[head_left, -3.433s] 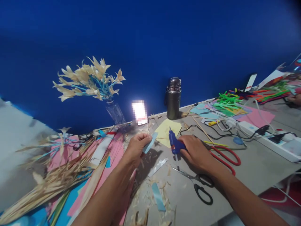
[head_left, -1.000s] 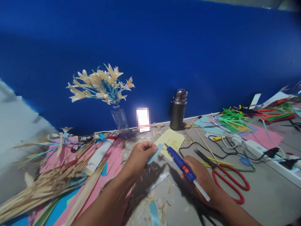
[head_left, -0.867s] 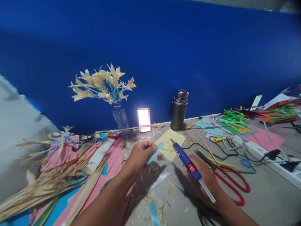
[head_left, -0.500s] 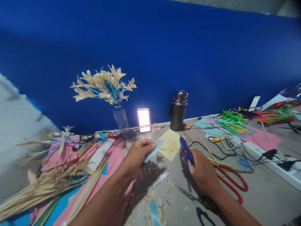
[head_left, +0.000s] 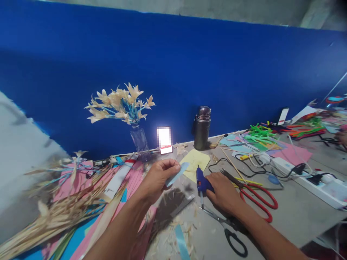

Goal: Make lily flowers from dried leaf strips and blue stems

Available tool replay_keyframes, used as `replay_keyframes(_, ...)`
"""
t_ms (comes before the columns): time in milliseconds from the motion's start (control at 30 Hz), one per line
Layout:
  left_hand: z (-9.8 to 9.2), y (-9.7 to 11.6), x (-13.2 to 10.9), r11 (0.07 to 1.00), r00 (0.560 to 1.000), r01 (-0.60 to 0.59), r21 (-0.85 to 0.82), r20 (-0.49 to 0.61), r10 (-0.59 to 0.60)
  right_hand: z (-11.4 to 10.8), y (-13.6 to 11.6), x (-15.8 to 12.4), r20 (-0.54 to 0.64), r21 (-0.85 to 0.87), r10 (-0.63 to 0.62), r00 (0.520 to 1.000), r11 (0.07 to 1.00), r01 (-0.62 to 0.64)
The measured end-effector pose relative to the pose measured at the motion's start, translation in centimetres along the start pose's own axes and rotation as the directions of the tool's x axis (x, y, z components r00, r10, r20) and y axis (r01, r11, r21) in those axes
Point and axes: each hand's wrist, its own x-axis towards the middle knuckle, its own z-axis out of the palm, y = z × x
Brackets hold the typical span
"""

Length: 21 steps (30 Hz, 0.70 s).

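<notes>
My left hand (head_left: 159, 177) is raised a little over the table and pinches a small light-blue paper strip (head_left: 178, 173) between thumb and fingers. My right hand (head_left: 221, 191) rests low on the grey table (head_left: 292, 206) with its fingers closed round a blue glue gun (head_left: 201, 180), whose nozzle points up and away, beside a yellow paper sheet (head_left: 195, 160). Just right of that hand lie red-handled scissors (head_left: 256, 195); black-handled scissors (head_left: 230, 231) lie under my right wrist.
A clear vase of cream paper flowers (head_left: 121, 106) and a metal flask (head_left: 202, 128) stand against the blue wall. Pink sheets and dried straw (head_left: 67, 202) cover the left. Cables and a white power strip (head_left: 311, 173) lie right, with green pipe cleaners (head_left: 260, 131) behind. Another person's hand (head_left: 342, 136) shows at far right.
My right hand, which held the glue gun lifted and pointed at the blue strip, has swung it back and lowered it to the table. The left hand has kept the strip.
</notes>
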Motion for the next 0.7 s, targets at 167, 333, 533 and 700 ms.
replay_keyframes(167, 1.1, -0.2, -0.2, 0.973, 0.998, 0.044, -0.229, -0.024, -0.051, -2.9, -1.5, -0.6, -0.189, 0.324, 0.048, 0.981, 0.946, 0.016)
replay_keyframes(333, 2.3, -0.5, -0.7, 0.954, 0.995, -0.086, -0.286, -0.069, 0.069, -5.8, -8.0, -0.4, -0.167, 0.907, 0.341, 0.925, 0.42, 0.009)
replay_keyframes(533, 2.9, -1.2, -1.4, 0.962, 0.988, -0.146, -0.231, -0.083, 0.13, -4.2, -13.3, 1.9, -0.169, 0.985, 0.537, 0.827, 0.055, 0.166)
replay_keyframes(700, 2.6, -1.2, -1.6, 0.924, 0.976, -0.215, -0.317, -0.046, 0.211, -4.5, -12.9, 1.9, -0.154, 0.985, 0.567, 0.809, 0.027, 0.168)
